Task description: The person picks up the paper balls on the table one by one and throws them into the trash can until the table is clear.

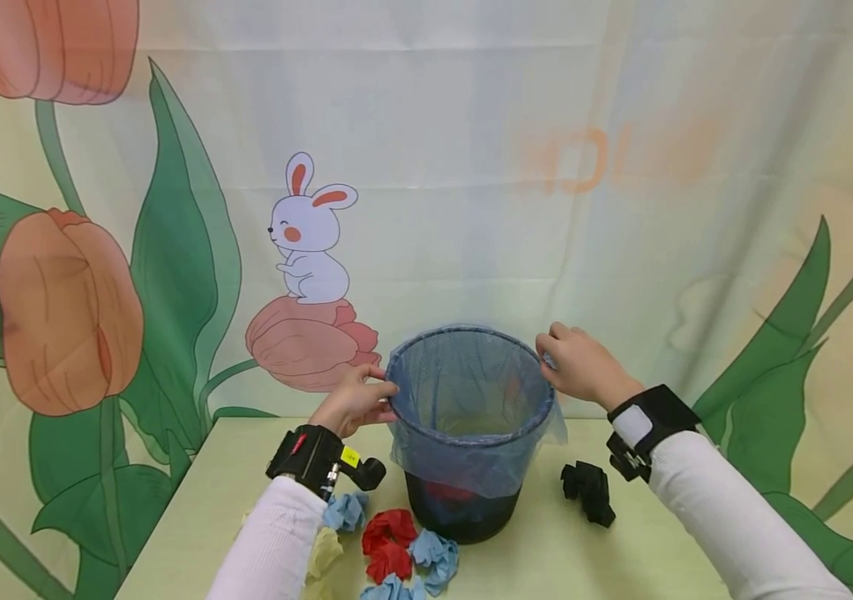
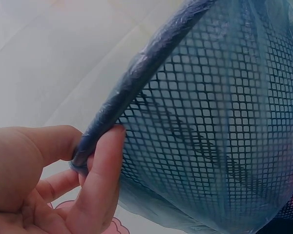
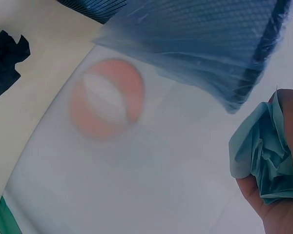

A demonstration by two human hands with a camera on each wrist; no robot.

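A black mesh wastebasket stands on the table, lined with a thin blue plastic bag folded out over its rim. My left hand pinches the rim on the left side, thumb and fingers on either side of it in the left wrist view. Beside the rim's right edge, my right hand grips a crumpled ball of blue paper. In the right wrist view that hand is a little apart from the bag-covered rim. Something red shows faintly through the basket's lower wall.
Crumpled red paper, blue paper and yellow paper lie in front of the basket on the pale table. A crumpled black piece lies to its right. A printed curtain hangs behind.
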